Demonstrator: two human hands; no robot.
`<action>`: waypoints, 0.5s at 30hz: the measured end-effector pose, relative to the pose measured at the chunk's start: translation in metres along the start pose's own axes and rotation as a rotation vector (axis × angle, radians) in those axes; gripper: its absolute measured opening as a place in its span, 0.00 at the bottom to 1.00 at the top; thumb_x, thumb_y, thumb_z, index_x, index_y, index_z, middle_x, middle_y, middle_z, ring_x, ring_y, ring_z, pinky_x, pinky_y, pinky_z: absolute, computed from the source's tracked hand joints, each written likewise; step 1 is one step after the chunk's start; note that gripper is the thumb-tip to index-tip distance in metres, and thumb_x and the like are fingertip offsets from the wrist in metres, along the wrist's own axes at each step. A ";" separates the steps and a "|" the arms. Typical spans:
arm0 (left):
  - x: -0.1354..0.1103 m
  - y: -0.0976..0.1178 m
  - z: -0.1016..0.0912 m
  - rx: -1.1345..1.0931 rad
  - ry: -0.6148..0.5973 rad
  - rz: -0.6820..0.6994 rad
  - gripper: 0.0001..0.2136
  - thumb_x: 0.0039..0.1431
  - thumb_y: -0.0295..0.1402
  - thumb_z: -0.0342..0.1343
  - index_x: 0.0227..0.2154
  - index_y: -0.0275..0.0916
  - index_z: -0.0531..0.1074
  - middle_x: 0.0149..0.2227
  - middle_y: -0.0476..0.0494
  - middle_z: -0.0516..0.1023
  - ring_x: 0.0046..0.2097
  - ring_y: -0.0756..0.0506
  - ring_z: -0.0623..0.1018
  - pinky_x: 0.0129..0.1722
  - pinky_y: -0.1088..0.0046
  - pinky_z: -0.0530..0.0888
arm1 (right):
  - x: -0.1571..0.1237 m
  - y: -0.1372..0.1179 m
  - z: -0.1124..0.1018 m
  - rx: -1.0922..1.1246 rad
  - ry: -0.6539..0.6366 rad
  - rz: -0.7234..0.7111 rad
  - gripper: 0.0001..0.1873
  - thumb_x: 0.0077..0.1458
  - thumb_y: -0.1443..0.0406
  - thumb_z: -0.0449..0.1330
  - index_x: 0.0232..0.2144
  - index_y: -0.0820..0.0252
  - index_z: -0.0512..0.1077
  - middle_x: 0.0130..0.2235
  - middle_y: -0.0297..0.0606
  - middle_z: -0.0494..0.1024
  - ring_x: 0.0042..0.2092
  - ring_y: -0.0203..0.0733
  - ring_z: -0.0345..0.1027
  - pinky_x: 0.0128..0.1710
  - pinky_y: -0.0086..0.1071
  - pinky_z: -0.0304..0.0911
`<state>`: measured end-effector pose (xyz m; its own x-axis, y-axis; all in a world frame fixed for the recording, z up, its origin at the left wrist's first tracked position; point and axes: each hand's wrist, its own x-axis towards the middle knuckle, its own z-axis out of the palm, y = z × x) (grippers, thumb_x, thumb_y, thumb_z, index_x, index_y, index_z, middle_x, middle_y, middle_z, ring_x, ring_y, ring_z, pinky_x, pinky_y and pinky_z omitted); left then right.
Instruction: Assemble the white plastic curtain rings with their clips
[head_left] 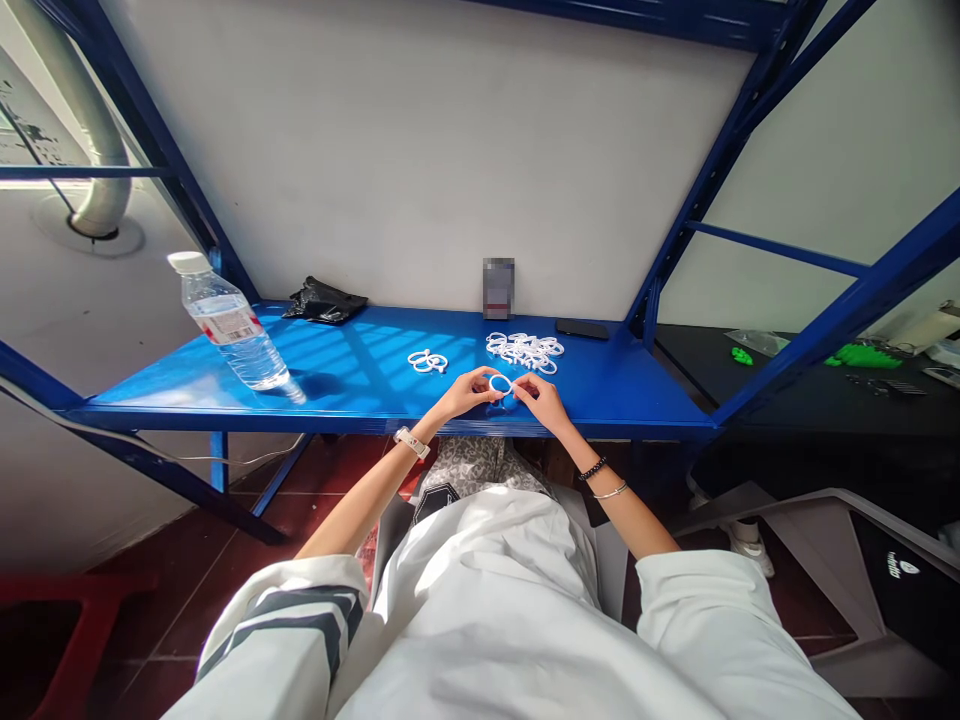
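Observation:
My left hand and my right hand meet over the front edge of the blue shelf. Both pinch one white plastic ring between their fingertips, the left hand on its left side and the right hand on its right side. A heap of several more white rings lies just behind my hands. A small linked group of white rings lies to the left of the heap.
A clear water bottle stands at the shelf's left. A black bag, a small box and a dark phone sit along the back wall. Blue frame posts flank the shelf. Green parts lie on a black table to the right.

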<state>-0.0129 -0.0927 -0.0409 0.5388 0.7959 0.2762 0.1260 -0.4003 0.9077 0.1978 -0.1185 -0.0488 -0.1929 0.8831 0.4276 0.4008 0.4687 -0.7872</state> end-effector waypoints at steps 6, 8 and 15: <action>0.001 -0.002 0.000 -0.034 0.013 0.011 0.29 0.47 0.50 0.66 0.46 0.36 0.69 0.28 0.47 0.78 0.32 0.45 0.79 0.35 0.71 0.73 | 0.000 0.002 0.001 0.003 -0.021 -0.004 0.17 0.57 0.50 0.58 0.36 0.57 0.72 0.30 0.37 0.78 0.34 0.44 0.74 0.36 0.36 0.66; 0.001 -0.002 0.000 -0.035 0.018 0.017 0.28 0.48 0.50 0.67 0.45 0.36 0.69 0.28 0.47 0.78 0.32 0.45 0.79 0.35 0.70 0.73 | 0.000 0.001 0.001 0.000 -0.029 -0.004 0.17 0.57 0.50 0.57 0.36 0.57 0.72 0.31 0.37 0.79 0.34 0.44 0.74 0.36 0.36 0.66; -0.002 0.003 0.001 -0.015 0.026 0.031 0.26 0.47 0.49 0.67 0.43 0.36 0.70 0.27 0.47 0.78 0.31 0.46 0.78 0.33 0.72 0.72 | -0.001 -0.004 0.000 0.005 -0.088 -0.021 0.14 0.60 0.52 0.55 0.36 0.56 0.70 0.30 0.36 0.78 0.33 0.44 0.74 0.37 0.37 0.67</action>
<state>-0.0129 -0.0960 -0.0388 0.5207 0.7947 0.3120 0.0974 -0.4184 0.9030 0.1961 -0.1212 -0.0458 -0.2798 0.8711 0.4035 0.3910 0.4873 -0.7808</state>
